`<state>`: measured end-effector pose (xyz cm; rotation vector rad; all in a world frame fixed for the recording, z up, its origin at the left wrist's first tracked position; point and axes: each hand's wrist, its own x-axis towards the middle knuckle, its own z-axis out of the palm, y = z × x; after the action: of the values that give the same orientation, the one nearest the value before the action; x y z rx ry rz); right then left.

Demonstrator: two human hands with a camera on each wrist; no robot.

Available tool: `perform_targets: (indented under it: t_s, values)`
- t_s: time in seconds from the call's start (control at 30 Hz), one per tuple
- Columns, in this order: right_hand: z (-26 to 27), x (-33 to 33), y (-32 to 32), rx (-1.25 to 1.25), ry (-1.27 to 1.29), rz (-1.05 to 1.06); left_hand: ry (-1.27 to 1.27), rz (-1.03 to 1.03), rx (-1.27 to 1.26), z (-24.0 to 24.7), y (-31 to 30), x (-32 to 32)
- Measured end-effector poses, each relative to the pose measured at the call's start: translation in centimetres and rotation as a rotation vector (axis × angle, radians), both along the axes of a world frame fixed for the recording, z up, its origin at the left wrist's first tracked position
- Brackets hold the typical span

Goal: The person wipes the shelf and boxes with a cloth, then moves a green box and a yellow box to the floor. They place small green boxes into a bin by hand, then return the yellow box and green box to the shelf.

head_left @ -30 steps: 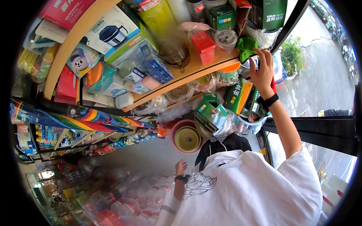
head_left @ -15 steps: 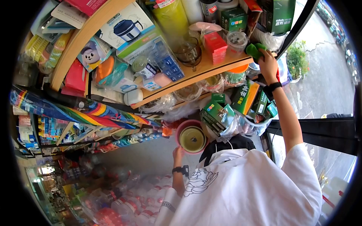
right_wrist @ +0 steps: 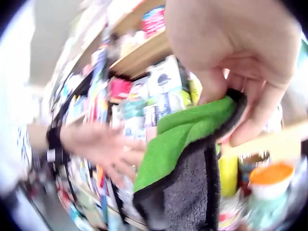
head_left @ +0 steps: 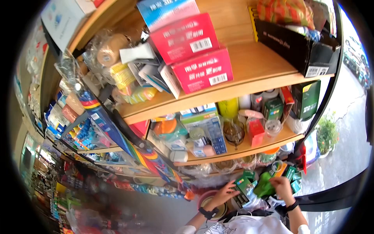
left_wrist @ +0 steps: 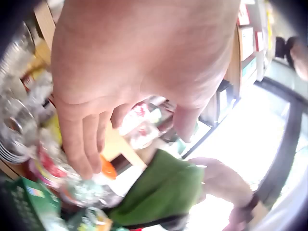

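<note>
My right hand (head_left: 283, 188) pinches a green and grey cloth (head_left: 264, 185) with black edging by its edge. In the right wrist view the cloth (right_wrist: 185, 144) hangs folded from thumb and fingers, green pile on one face and grey on the other. My left hand (head_left: 225, 194) is held out to the cloth's left, holding nothing, its fingers extended over the green boxes (head_left: 242, 186). The left wrist view has these fingers (left_wrist: 79, 144) pointing down beside the cloth, apart from it.
A wooden shelf (head_left: 249, 86) carries pink boxes (head_left: 202, 70) and a black carton (head_left: 290, 48). On the lower shelf stand a glass mug (head_left: 233, 134), a red box (head_left: 256, 132) and a lidded clear jar (head_left: 273, 128). A pink basin (head_left: 201, 201) sits below, beside my left forearm.
My right hand has brought the cloth down from the lower shelf's right end to in front of me. The left hand has come up from beside the basin toward it. The head view has tilted upward.
</note>
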<state>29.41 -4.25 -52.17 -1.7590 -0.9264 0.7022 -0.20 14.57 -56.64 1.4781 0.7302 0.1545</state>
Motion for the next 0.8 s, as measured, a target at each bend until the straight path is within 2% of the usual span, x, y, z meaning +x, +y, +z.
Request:
perform_targets:
  t_s: [0.03,0.1,0.17,0.2,0.23,0.27,0.3,0.37,0.43,0.47,0.5,0.57,0.6,0.7,0.77,0.8]
  values:
    - [4.9,-3.0,0.5,0.01,-0.337,0.134,-0.212,-0.082,-0.148,1.1,-0.3,1.8]
    - [10.5,-5.5,1.6,0.035,-0.442,0.267,-0.283,-0.194,0.049,7.6,-1.6,4.8]
    - [10.4,-6.0,2.4,0.139,-0.461,0.207,-0.41,-0.295,0.495,8.0,-1.8,7.0]
    - [10.1,-6.0,3.0,0.198,-0.345,0.136,-0.392,-0.279,0.521,6.9,-1.9,8.0]
    - [8.7,-5.6,3.9,0.211,-0.138,0.103,-0.381,-0.199,0.307,7.2,-2.8,8.5]
    - [8.6,-5.3,3.8,0.116,-0.131,0.101,-0.221,-0.088,0.098,2.7,-2.9,9.2]
    - [8.3,-5.6,4.0,0.193,-0.166,0.077,-0.382,0.011,0.059,1.0,-4.0,9.9]
    - [8.2,-6.2,3.4,0.178,-0.154,0.059,-0.404,0.106,0.019,0.3,-5.4,10.1]
    - [7.4,-6.9,2.0,0.145,0.039,0.041,-0.355,0.092,-0.177,2.0,-5.9,8.6]
    - [6.9,-7.3,1.1,0.157,-0.045,0.079,-0.287,0.15,-0.199,2.6,-6.5,8.1]
    - [6.2,-7.4,0.4,0.208,-0.233,0.134,-0.262,0.145,-0.216,2.3,-6.6,7.1]
    - [2.5,-9.6,-1.7,0.205,-0.101,0.149,-0.197,0.22,-0.637,1.1,-7.3,4.6]
    - [2.0,-10.0,-2.4,0.167,0.06,0.161,-0.136,0.158,-0.598,0.2,-7.3,4.0]
    - [0.1,-11.4,-3.7,0.082,0.148,0.111,-0.154,0.1,-0.52,-0.2,-8.3,3.8]
    - [-0.7,-11.9,-4.5,0.059,0.157,0.102,-0.089,0.121,-0.544,0.0,-9.2,3.5]
    - [-2.0,-12.2,-4.5,0.052,0.157,0.092,-0.03,0.098,-0.452,-1.0,-9.1,3.0]
